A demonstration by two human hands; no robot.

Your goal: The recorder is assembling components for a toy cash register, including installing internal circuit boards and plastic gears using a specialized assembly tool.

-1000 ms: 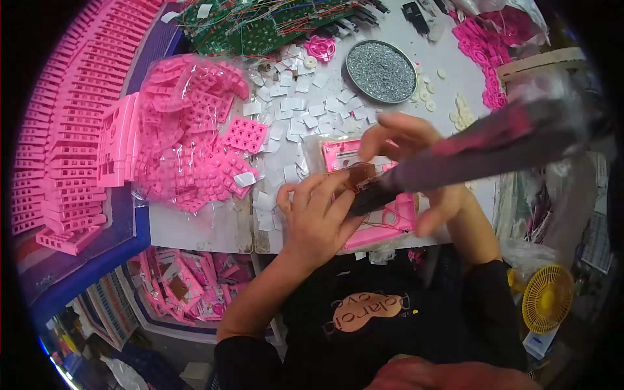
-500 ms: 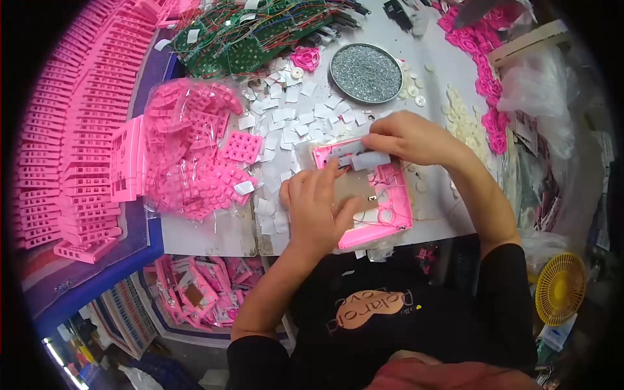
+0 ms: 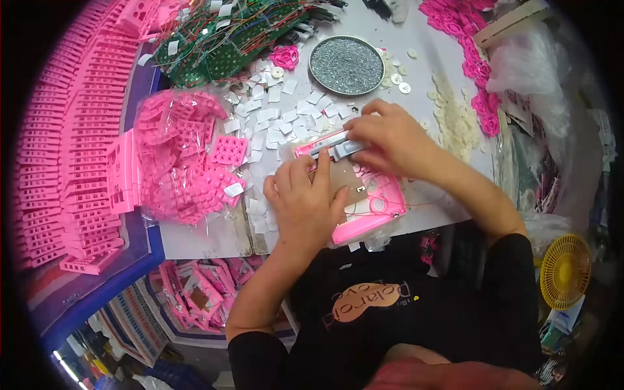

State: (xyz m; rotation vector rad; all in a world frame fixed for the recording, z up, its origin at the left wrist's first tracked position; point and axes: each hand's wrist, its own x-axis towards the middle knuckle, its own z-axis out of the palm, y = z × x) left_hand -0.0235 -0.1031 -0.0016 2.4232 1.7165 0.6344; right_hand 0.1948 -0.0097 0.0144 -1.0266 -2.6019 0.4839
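A shallow pink plastic housing (image 3: pixel 364 230) lies tilted on the table in front of me, with a flat brown board (image 3: pixel 348 182) and thin wires inside. Along its far edge is a long grey plastic part (image 3: pixel 349 149). My right hand (image 3: pixel 400 142) grips the right end of that part between thumb and fingers. My left hand (image 3: pixel 302 203) rests over the housing's left side, fingers stretched apart, the index fingertip at the grey part. The hand covers the housing's left edge. Whether the grey part is seated in the housing, I cannot tell.
Beyond the housing stand a round tray of small screws (image 3: pixel 346 65) and scattered white paper pieces (image 3: pixel 279 117). Wired green circuit boards (image 3: pixel 214 55) are heaped at the back left. A bag of pink button pads (image 3: pixel 179 156) lies left; white discs (image 3: pixel 452 117) and pink parts (image 3: pixel 484 110) lie right.
The grey part has turned and now lies closer along the housing's far edge. My right hand has shifted with it, its fingers more curled. The whole view has swung slightly.
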